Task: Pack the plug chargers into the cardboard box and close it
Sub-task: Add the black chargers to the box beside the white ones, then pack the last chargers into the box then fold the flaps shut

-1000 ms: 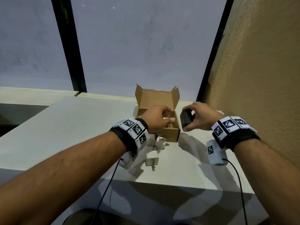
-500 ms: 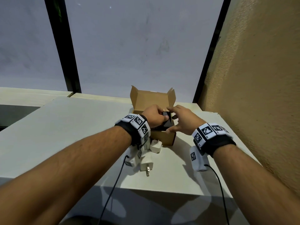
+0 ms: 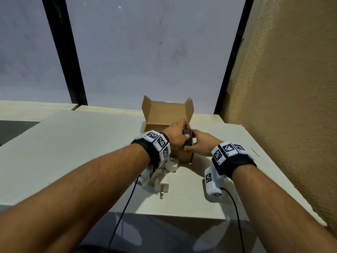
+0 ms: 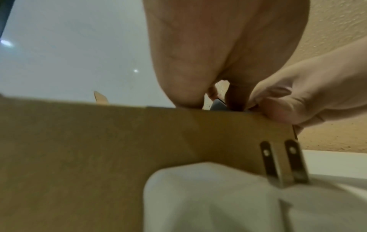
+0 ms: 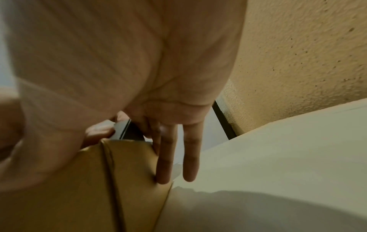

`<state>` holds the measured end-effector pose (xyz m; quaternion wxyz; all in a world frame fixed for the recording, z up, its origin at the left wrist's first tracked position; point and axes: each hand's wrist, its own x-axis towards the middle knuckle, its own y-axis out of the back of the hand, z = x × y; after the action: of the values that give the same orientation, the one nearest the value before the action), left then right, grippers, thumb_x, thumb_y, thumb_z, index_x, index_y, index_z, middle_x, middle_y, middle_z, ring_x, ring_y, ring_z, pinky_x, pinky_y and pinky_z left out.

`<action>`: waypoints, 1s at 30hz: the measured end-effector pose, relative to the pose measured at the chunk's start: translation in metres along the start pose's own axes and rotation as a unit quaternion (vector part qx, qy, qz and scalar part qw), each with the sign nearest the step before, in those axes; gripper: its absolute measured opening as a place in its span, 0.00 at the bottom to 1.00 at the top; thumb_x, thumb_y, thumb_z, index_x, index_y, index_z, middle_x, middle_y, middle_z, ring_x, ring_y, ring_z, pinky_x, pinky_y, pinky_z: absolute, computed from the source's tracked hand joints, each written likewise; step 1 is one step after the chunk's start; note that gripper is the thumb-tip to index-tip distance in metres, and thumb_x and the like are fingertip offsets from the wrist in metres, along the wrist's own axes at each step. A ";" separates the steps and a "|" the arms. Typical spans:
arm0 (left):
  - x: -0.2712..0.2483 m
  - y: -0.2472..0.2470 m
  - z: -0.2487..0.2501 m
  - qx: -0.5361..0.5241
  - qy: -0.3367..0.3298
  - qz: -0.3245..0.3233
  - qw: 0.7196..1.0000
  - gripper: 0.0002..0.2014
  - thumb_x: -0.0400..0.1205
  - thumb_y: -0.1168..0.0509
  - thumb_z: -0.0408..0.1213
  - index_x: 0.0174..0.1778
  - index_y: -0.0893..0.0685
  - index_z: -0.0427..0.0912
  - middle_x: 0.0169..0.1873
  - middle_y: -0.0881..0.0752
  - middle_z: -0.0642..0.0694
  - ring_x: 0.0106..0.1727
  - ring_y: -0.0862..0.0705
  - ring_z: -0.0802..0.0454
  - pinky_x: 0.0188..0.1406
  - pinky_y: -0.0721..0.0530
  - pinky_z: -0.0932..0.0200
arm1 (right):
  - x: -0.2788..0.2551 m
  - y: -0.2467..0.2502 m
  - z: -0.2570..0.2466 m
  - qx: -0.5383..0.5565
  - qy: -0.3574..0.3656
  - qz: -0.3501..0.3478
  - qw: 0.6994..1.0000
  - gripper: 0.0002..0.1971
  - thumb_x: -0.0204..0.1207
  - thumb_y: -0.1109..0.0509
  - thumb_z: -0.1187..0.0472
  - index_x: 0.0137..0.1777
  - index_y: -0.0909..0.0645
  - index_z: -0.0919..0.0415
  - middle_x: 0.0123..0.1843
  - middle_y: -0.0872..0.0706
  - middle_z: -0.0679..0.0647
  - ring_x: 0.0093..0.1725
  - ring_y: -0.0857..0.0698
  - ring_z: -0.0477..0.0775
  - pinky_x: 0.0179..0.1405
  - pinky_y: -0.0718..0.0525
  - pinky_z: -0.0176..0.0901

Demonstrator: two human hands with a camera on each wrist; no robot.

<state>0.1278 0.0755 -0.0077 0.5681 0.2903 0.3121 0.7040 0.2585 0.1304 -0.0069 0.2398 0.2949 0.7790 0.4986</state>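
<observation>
The open cardboard box [image 3: 166,114] stands at the back of the table, lid flaps upright. Both hands meet over its front right corner on a black plug charger [image 3: 187,137]. My left hand [image 3: 184,131] grips the charger from the left, thumb on its top. My right hand [image 3: 190,143] pinches it from the right, while two of its fingers [image 5: 166,157] lie straight down the box's outer wall [image 5: 129,172]. The black charger [image 5: 127,130] sits at the box rim. White chargers [image 3: 161,187] [image 3: 172,165] lie in front of the box, one with prongs [image 4: 284,161] up.
The pale table [image 3: 73,143] ends at a front edge [image 3: 182,216] close to me. A rough tan wall [image 3: 282,106] runs along the right side. Behind the box are a window pane and black frame posts [image 3: 229,73]. Wrist camera cables [image 3: 124,212] hang over the edge.
My right hand carried the black charger from the right of the box to its front right corner. My left hand took hold of it too, and the charger sank toward the rim.
</observation>
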 end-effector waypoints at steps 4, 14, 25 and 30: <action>0.000 -0.003 -0.004 0.038 -0.008 -0.004 0.999 0.09 0.85 0.40 0.36 0.60 0.24 0.41 0.59 0.19 0.42 0.53 0.22 0.50 0.56 0.22 0.55 | 0.001 0.000 0.000 -0.018 0.000 0.006 1.000 0.35 0.74 0.24 0.48 0.77 0.30 0.60 0.70 0.18 0.60 0.66 0.19 0.59 0.63 0.23 0.46; -0.004 -0.006 -0.011 0.130 0.008 -0.002 0.991 0.11 0.86 0.43 0.45 0.63 0.24 0.48 0.57 0.15 0.41 0.56 0.17 0.42 0.59 0.17 0.41 | 0.001 0.001 -0.001 0.005 -0.008 -0.041 0.999 0.42 0.74 0.26 0.45 0.83 0.40 0.57 0.78 0.26 0.57 0.73 0.24 0.59 0.66 0.29 0.42; -0.012 -0.006 -0.009 0.182 -0.006 -0.050 0.982 0.21 0.89 0.53 0.41 0.53 0.16 0.36 0.50 0.15 0.38 0.46 0.21 0.46 0.49 0.27 0.55 | 0.010 -0.021 0.002 -0.024 -0.043 -0.060 0.997 0.62 0.73 0.27 0.39 0.83 0.76 0.56 0.76 0.23 0.62 0.69 0.19 0.63 0.70 0.25 0.48; -0.021 -0.001 -0.003 0.148 0.002 -0.050 0.988 0.20 0.90 0.54 0.42 0.56 0.19 0.35 0.52 0.17 0.36 0.55 0.19 0.41 0.55 0.25 0.53 | 0.014 -0.023 0.007 -0.006 -0.041 -0.056 0.998 0.60 0.72 0.28 0.38 0.84 0.73 0.53 0.78 0.26 0.62 0.71 0.21 0.65 0.73 0.25 0.54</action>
<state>0.1304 0.0552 -0.0113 0.5526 0.3544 0.4281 0.6211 0.2482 0.1371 -0.0317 0.3008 0.2693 0.7807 0.4770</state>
